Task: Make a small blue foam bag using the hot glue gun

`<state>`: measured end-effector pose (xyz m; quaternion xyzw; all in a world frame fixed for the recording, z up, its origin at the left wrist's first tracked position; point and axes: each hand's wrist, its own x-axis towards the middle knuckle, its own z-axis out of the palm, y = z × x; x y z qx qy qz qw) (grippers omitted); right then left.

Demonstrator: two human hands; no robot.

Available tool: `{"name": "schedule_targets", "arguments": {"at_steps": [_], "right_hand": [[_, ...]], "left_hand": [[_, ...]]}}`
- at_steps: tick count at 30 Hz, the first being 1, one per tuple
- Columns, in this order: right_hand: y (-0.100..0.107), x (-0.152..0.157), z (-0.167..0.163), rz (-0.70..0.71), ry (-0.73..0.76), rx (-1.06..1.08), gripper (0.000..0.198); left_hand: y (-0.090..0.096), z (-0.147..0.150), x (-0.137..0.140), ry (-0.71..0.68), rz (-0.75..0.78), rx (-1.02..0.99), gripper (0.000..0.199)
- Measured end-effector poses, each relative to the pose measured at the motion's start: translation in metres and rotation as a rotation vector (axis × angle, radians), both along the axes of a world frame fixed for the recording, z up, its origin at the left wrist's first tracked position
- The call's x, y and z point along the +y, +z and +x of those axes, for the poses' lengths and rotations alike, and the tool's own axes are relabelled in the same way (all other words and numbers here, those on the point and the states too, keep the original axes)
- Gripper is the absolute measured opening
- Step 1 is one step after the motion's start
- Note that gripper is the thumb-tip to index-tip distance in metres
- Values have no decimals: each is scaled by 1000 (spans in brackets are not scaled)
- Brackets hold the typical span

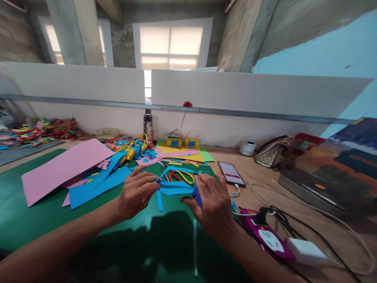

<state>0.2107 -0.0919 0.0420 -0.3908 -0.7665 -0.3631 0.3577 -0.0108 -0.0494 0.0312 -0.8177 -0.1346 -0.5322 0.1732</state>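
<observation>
My left hand [137, 191] is closed in a pinch on the left end of a small blue foam or paper piece [176, 190], with a narrow blue strip arching above it. My right hand [213, 202] wraps round a dark blue tool that looks like a glue gun [197, 195], mostly covered by the fingers; a pale translucent stick [195, 247] extends below it. Just behind the blue piece lie scissors [187, 177] with red and yellow handles. A loose blue strip [159, 200] rests on the green mat [132, 239] between my hands.
Pink sheets [67, 167] and blue sheets [97, 188] lie left. Behind are a pile of blue-yellow pieces [134, 149] and two small yellow bags [174, 142]. Rightward are a phone [231, 173], purple power strip [265, 234], cables, a white charger [305, 251] and a dark case [318, 192].
</observation>
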Motion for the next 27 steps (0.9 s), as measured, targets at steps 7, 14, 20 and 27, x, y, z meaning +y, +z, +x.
{"name": "schedule_targets", "arguments": {"at_steps": [7, 14, 20, 27], "right_hand": [[-2, 1, 0, -71, -105, 2, 67], [-2, 1, 3, -176, 41, 95, 55], [7, -9, -2, -175, 257, 211, 16], [2, -11, -10, -214, 312, 50, 16]], "left_hand": [[2, 2, -1, -18, 23, -16, 11], [-5, -2, 2, -5, 56, 109, 15], [-7, -1, -3, -8, 95, 222, 13], [-7, 7, -16, -42, 141, 354, 14]]}}
